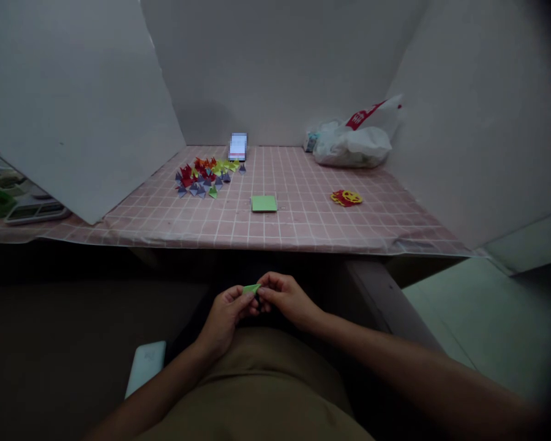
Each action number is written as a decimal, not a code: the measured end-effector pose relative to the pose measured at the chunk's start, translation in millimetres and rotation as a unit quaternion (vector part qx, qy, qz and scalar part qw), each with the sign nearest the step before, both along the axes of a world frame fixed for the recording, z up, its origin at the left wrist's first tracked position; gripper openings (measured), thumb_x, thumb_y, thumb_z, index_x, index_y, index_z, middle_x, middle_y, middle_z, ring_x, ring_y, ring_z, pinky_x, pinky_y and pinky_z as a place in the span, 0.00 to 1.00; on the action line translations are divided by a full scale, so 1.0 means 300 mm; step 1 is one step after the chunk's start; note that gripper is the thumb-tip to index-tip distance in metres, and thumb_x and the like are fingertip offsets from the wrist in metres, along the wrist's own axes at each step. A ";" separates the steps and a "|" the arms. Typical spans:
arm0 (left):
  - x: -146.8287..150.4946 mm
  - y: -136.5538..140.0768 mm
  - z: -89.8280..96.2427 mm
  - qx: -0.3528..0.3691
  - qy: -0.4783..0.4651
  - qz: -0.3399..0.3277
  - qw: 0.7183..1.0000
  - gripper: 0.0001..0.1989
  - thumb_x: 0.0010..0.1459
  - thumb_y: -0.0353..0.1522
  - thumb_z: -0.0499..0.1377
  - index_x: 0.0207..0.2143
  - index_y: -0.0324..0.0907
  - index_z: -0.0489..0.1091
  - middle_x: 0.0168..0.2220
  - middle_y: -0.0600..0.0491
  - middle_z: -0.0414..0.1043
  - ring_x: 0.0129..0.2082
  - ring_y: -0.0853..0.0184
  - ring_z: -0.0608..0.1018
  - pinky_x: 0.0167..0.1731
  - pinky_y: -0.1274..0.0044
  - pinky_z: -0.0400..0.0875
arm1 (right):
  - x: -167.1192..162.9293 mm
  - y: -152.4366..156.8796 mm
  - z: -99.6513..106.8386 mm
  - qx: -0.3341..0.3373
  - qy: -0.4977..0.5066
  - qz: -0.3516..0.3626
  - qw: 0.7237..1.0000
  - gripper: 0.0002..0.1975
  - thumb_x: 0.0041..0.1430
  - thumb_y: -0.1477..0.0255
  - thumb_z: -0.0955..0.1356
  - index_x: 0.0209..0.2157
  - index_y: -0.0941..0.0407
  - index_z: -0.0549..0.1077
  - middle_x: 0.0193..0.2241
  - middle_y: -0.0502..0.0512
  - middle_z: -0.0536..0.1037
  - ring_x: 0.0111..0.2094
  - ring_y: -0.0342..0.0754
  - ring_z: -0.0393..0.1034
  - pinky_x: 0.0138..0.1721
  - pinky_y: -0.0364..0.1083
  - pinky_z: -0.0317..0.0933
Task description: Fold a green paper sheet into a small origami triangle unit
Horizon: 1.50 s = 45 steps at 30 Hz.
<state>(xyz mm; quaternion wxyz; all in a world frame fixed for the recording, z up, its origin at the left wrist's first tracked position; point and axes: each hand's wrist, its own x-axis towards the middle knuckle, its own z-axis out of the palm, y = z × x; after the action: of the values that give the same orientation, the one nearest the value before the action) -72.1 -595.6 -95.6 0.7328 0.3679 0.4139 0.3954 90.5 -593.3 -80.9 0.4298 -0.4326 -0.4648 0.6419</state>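
Over my lap, in front of the table edge, a small folded piece of green paper (250, 288) is pinched between both hands. My left hand (232, 309) grips it from the left with thumb and fingers. On its right end, the thumb and fingertips of my right hand (284, 297) are closed on it. A stack of green paper squares (264, 204) lies on the table straight ahead. Behind it to the left stands a cluster of small folded paper figures (202, 177) in red, orange, yellow, purple and green.
A lit phone (237, 147) leans upright at the back of the checked tablecloth (298, 226). White plastic bags (353, 146) sit back right, with yellow and red flat pieces (346, 197) nearer. White panels (284, 67) enclose the table. A white device (146, 366) lies beside me.
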 end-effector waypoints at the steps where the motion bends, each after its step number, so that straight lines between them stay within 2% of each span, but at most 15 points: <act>1: 0.001 0.000 0.002 -0.002 -0.006 -0.003 1.000 0.09 0.53 0.35 0.65 0.28 0.37 0.74 0.27 0.54 0.72 0.27 0.72 0.73 0.30 0.80 0.67 | 0.000 0.000 -0.001 -0.001 0.003 0.001 1.000 0.09 0.51 0.68 0.70 0.29 0.58 0.70 0.21 0.47 0.73 0.20 0.38 0.64 0.24 0.41 0.58; 14: 0.001 0.001 0.011 0.003 -0.016 -0.035 0.999 0.10 0.52 0.35 0.65 0.25 0.37 0.71 0.24 0.55 0.71 0.26 0.72 0.71 0.29 0.80 0.64 | -0.010 -0.015 -0.009 -0.003 -0.009 0.001 1.000 0.08 0.52 0.68 0.68 0.27 0.58 0.68 0.20 0.47 0.73 0.18 0.39 0.64 0.22 0.40 0.57; 22: -0.002 0.000 0.005 -0.017 -0.007 -0.019 1.000 0.10 0.50 0.35 0.66 0.25 0.38 0.70 0.23 0.56 0.69 0.23 0.73 0.70 0.28 0.80 0.65 | -0.001 -0.015 0.005 0.088 -0.109 -0.032 0.990 0.03 0.53 0.72 0.67 0.28 0.57 0.69 0.20 0.45 0.69 0.20 0.40 0.63 0.23 0.41 0.57; 26: -0.003 -0.002 0.006 -0.009 -0.009 -0.028 1.000 0.10 0.50 0.35 0.66 0.25 0.38 0.70 0.23 0.56 0.70 0.24 0.73 0.70 0.28 0.80 0.65 | 0.003 -0.016 0.009 0.114 -0.140 -0.031 0.983 0.04 0.55 0.73 0.67 0.26 0.56 0.69 0.19 0.46 0.69 0.20 0.40 0.63 0.23 0.41 0.57; 33: -0.001 -0.006 0.003 0.030 0.013 -0.032 0.999 0.11 0.54 0.38 0.63 0.29 0.38 0.73 0.29 0.53 0.72 0.31 0.69 0.74 0.33 0.78 0.68 | -0.002 -0.013 -0.007 0.070 -0.080 -0.008 0.994 0.04 0.55 0.71 0.67 0.28 0.56 0.69 0.20 0.46 0.71 0.19 0.40 0.64 0.23 0.41 0.57; 45: 0.000 -0.005 0.011 0.071 0.057 -0.028 0.995 0.10 0.55 0.36 0.62 0.27 0.39 0.71 0.25 0.55 0.70 0.25 0.72 0.69 0.29 0.79 0.62 | -0.003 -0.013 0.005 0.030 -0.052 0.005 0.998 0.06 0.54 0.70 0.67 0.28 0.58 0.68 0.20 0.47 0.72 0.19 0.39 0.65 0.23 0.41 0.57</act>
<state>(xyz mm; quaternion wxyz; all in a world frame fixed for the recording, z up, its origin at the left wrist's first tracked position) -72.1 -597.2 -92.2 0.6907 0.4529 0.4153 0.3813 89.5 -597.4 -79.6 0.4144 -0.4498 -0.5076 0.6068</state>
